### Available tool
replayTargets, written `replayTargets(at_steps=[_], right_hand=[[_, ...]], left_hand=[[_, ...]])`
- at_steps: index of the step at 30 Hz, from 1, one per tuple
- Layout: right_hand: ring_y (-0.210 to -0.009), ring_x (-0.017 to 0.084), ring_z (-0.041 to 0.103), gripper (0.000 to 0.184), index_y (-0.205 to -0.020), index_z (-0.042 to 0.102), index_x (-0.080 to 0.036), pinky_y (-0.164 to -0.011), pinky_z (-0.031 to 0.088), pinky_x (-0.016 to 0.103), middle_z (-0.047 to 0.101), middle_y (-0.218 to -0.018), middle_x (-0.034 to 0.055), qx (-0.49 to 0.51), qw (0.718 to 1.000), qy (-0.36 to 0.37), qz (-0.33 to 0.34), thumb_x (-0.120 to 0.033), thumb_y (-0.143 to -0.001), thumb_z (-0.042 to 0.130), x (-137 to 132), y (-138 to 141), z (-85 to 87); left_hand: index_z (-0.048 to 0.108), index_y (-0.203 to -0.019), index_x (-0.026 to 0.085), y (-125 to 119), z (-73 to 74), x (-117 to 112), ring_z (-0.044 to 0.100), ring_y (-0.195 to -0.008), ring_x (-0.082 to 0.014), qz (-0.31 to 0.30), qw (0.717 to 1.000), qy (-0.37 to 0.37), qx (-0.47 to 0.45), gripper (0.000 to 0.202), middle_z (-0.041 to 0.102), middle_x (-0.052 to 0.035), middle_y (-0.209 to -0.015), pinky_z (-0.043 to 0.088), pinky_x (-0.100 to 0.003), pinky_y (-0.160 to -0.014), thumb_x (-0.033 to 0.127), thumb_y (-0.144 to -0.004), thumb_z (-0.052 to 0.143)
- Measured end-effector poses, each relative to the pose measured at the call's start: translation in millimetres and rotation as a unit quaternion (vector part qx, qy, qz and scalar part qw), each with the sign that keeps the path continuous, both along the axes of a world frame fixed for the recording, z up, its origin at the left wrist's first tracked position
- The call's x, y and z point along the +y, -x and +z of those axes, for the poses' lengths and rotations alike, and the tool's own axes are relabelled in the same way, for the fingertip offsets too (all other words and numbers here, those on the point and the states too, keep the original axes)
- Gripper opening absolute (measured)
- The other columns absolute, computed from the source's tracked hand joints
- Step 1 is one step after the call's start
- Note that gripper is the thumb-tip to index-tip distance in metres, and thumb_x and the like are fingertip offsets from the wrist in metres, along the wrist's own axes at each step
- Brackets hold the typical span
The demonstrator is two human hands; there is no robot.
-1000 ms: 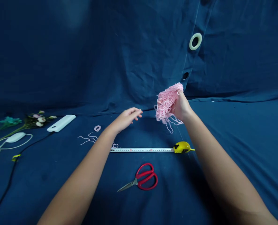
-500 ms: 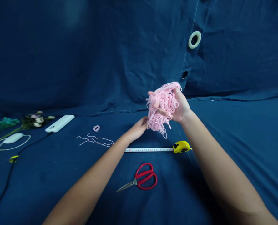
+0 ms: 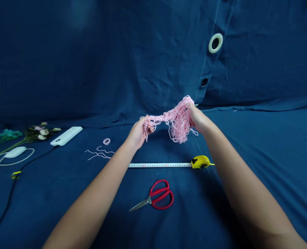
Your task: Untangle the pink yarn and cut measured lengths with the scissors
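A tangled bundle of pink yarn is stretched in the air between my two hands. My left hand is closed round its thin left end, with loops spilling past the fingers. The thick, drooping part hangs from my right hand, which grips it from the right; most of those fingers are behind the yarn. Beneath the bundle, a yellow tape measure lies with its white blade drawn out leftward, passing behind my left forearm. Closer to me are red-handled scissors, blades pointing left.
Left of my forearm lie short pink strands and a small pink ring. Farther left are a white power bank with a black cable, artificial flowers and a white corded device. A dark blue curtain hangs behind.
My left hand has moved left and slightly up, pulling one end of the yarn out sideways. The bundle, bunched up before, is now stretched. My right hand has shifted slightly.
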State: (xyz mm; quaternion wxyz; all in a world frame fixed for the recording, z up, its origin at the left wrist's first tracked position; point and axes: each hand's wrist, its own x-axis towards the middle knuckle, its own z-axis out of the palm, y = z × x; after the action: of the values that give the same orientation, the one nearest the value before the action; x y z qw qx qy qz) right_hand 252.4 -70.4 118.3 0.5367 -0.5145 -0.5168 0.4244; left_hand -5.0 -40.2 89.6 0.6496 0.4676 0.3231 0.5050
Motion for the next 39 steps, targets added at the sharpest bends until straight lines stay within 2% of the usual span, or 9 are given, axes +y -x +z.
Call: replayTargets(at_steps=[4, 8, 14, 19, 22, 28, 33, 36, 39], right_hand=[[-0.106, 0.036, 0.072, 0.074, -0.116, 0.066, -0.024, -0.09, 0.061, 0.054, 0.077, -0.105, 0.0133, 0.034, 0.999, -0.033, -0.012, -0.088, -0.092, 0.037, -1, 1, 4.3], [-0.114, 0.038, 0.069, 0.082, -0.123, 0.065, -0.025, -0.096, 0.058, 0.058, 0.077, -0.11, 0.0141, 0.073, 0.996, -0.027, 0.043, -0.093, -0.089, 0.034, -10, 14, 13.3], [-0.111, 0.036, 0.07, 0.074, -0.124, 0.066, -0.029, -0.093, 0.058, 0.058, 0.077, -0.113, 0.0109, 0.066, 0.989, -0.024, 0.128, -0.09, -0.086, 0.049, -26, 34, 15.1], [-0.102, 0.035, 0.072, 0.066, -0.12, 0.069, -0.027, -0.086, 0.061, 0.056, 0.077, -0.107, 0.0114, 0.067, 0.981, -0.003, 0.181, -0.083, -0.089, 0.055, -26, 34, 8.1], [-0.106, 0.035, 0.072, 0.062, -0.121, 0.069, -0.026, -0.091, 0.06, 0.056, 0.078, -0.109, 0.0115, 0.078, 0.976, -0.006, 0.206, -0.078, -0.091, 0.056, -21, 33, 2.1], [-0.11, 0.033, 0.07, 0.063, -0.116, 0.068, -0.028, -0.098, 0.058, 0.053, 0.078, -0.103, 0.008, 0.051, 0.993, -0.027, 0.1, -0.083, -0.092, 0.049, -7, 31, -2.3], [-0.099, 0.032, 0.071, 0.063, -0.092, 0.064, -0.026, -0.091, 0.059, 0.052, 0.075, -0.094, 0.0094, 0.037, 0.997, -0.068, 0.022, -0.085, -0.091, 0.042, 2, 12, 0.2], [-0.093, 0.03, 0.07, 0.048, -0.088, 0.063, -0.025, -0.088, 0.059, 0.049, 0.073, -0.09, 0.0081, 0.032, 0.996, -0.073, -0.025, -0.072, -0.093, 0.053, 4, 0, -1.2], [-0.086, 0.025, 0.069, 0.028, -0.103, 0.068, -0.025, -0.08, 0.058, 0.041, 0.073, -0.092, 0.0051, -0.069, 0.997, -0.033, -0.028, -0.046, -0.085, 0.072, -2, -10, -1.4]], left_hand=[[0.062, -0.089, 0.02, 8, 1.0, 9, 0.065, -0.074, -0.0174, 0.1, 0.994, -0.031, 0.025, 0.026, 0.066, -0.0024, -0.076, 0.051, -0.028, -0.065, 0.044, -0.092, 0.071], [0.065, -0.096, 0.021, 5, -2.8, 6, 0.065, -0.091, -0.0179, 0.177, 0.972, -0.112, 0.11, 0.021, 0.069, -0.0035, -0.095, 0.051, -0.027, -0.075, 0.036, -0.087, 0.074], [0.066, -0.105, 0.021, -12, -3.3, -14, 0.066, -0.105, -0.0206, 0.002, 0.96, -0.227, 0.161, 0.032, 0.071, -0.005, -0.11, 0.051, -0.036, -0.099, 0.035, -0.082, 0.084], [0.061, -0.132, 0.025, -17, -0.5, -23, 0.066, -0.118, -0.0262, -0.039, 0.968, -0.206, 0.135, 0.06, 0.068, -0.0108, -0.134, 0.051, -0.042, -0.106, 0.037, -0.08, 0.087], [0.064, -0.134, 0.024, -19, 1.7, -26, 0.066, -0.121, -0.0293, -0.061, 0.97, -0.201, 0.125, 0.058, 0.069, -0.0122, -0.137, 0.051, -0.045, -0.107, 0.038, -0.082, 0.085], [0.077, -0.1, 0.018, -16, 7.1, -24, 0.068, -0.104, -0.0242, -0.016, 0.964, -0.234, 0.128, 0.027, 0.078, -0.0062, -0.105, 0.052, -0.037, -0.098, 0.041, -0.085, 0.082], [0.075, -0.09, 0.018, -5, 12.4, -15, 0.066, -0.094, -0.0212, 0.054, 0.973, -0.206, 0.091, 0.029, 0.074, -0.0043, -0.094, 0.052, -0.032, -0.086, 0.048, -0.09, 0.075], [0.073, -0.09, 0.019, -1, 16.5, -14, 0.064, -0.088, -0.0193, 0.071, 0.974, -0.197, 0.088, 0.026, 0.073, -0.004, -0.094, 0.052, -0.029, -0.079, 0.045, -0.089, 0.075], [0.067, -0.086, 0.021, -1, 22.2, -16, 0.062, -0.081, -0.0164, 0.075, 0.977, -0.181, 0.084, 0.022, 0.069, -0.0018, -0.088, 0.05, -0.027, -0.074, 0.041, -0.09, 0.073]])
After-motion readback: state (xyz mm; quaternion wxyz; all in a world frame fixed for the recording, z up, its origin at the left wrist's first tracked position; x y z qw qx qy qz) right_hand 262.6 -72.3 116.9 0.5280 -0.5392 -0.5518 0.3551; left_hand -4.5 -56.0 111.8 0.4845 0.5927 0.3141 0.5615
